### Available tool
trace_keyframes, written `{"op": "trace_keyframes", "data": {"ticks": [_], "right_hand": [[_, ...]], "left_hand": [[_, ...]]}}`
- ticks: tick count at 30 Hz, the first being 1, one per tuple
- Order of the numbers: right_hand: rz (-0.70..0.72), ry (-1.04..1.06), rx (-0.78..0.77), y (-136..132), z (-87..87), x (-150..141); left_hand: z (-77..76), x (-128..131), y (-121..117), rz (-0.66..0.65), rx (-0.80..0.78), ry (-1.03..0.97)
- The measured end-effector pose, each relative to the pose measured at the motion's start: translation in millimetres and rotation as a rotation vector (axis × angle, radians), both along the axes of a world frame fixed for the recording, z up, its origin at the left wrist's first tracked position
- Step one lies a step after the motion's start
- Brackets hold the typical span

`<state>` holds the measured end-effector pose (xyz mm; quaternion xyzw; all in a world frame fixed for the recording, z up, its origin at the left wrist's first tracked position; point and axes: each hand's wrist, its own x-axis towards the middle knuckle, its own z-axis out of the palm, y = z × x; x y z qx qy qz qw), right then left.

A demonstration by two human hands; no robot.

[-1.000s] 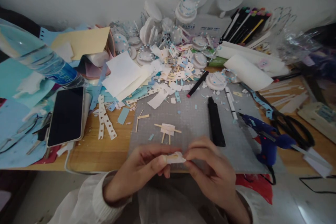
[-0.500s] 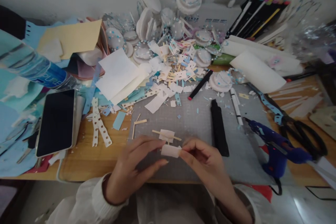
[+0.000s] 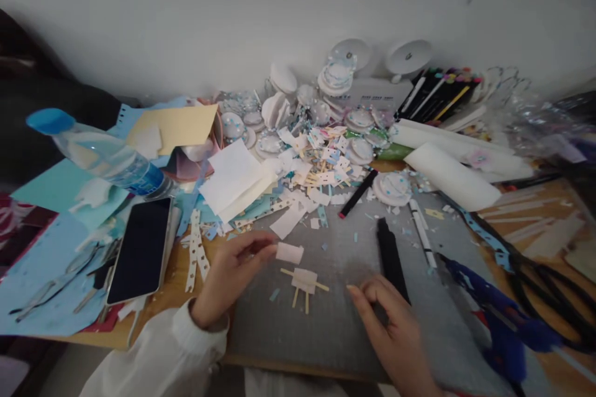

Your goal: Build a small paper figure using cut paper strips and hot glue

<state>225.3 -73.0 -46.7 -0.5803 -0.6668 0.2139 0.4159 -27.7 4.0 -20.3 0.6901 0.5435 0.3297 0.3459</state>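
Observation:
My left hand [image 3: 235,273] pinches a small white paper piece [image 3: 289,252] by its left end and holds it just above the grey cutting mat [image 3: 339,316]. Below that piece, a little paper shape with thin cream sticks [image 3: 304,281] lies on the mat. My right hand [image 3: 388,322] rests on the mat to the right with its fingers curled and nothing in them. A black utility knife [image 3: 390,258] lies just beyond its fingertips.
A heap of paper scraps [image 3: 321,167] and round white pieces fills the back of the desk. A phone [image 3: 142,248] and a water bottle [image 3: 100,155] lie at the left. A blue glue gun [image 3: 493,316], black scissors [image 3: 549,285] and markers [image 3: 442,93] are at the right.
My right hand let go of the white piece and dropped to the mat. My left hand carried the piece up and away from me. The view tilted upward.

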Motion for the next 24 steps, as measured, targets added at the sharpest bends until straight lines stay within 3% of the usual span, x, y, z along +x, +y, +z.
{"op": "trace_keyframes", "data": {"ticks": [4, 8, 12, 16, 24], "right_hand": [[0.072, -0.203, 0.056, -7.4, -16.4, 6.5], [0.062, -0.305, 0.108, -10.1, -25.5, 7.5], [0.067, -0.347, 0.164, -10.3, -18.5, 3.8], [0.073, -0.369, 0.229, -16.5, -4.5, 1.6], [-0.032, -0.355, 0.331, -37.6, 4.0, 5.3]], "left_hand": [[-7.4, -7.6, 5.3, 0.041, 0.098, 0.145], [-16.7, -23.1, -15.5, 0.058, 0.169, 0.360], [-28.3, -28.1, -31.9, 0.059, 0.209, 0.482], [-36.5, -30.5, -32.3, 0.073, 0.261, 0.564], [-37.9, -29.4, -32.1, 0.014, 0.302, 0.654]]}}
